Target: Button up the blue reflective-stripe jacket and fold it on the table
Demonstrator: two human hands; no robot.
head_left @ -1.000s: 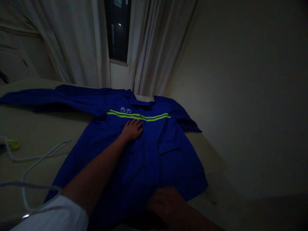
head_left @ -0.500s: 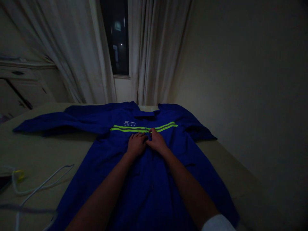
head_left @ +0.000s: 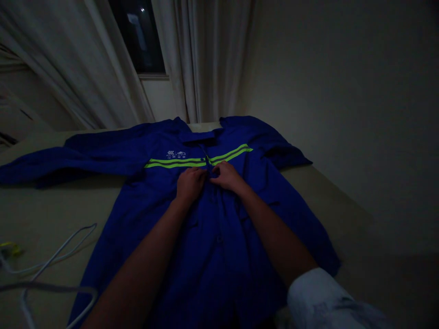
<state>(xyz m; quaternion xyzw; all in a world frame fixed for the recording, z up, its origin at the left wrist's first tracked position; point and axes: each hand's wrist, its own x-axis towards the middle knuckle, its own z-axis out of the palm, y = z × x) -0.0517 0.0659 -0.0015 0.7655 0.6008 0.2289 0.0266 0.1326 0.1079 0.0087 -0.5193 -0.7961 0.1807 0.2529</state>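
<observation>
Blue work jacket lies flat and open-armed on a pale flat surface, with its collar pointing away from the person and one long sleeve spread out to the left side. Two lime-green reflective stripes go across the chest, and a small white printed logo sits just above them.

Both hands are on the jacket, just below the stripes, and they are close together at the front opening. The left hand is half closed, with its fingers curved toward the opening and resting on the cloth. The right hand is also half closed, and its fingertips touch the edge of the button strip. In this dark view I cannot tell if the fingers pinch a button or only press the cloth. A white cuff covers the right forearm near the bottom of the view.

On the surface to the left of the jacket lies a white wire hanger, and a small yellow object is near it. Pale curtains hang beside a dark window beyond the jacket.
</observation>
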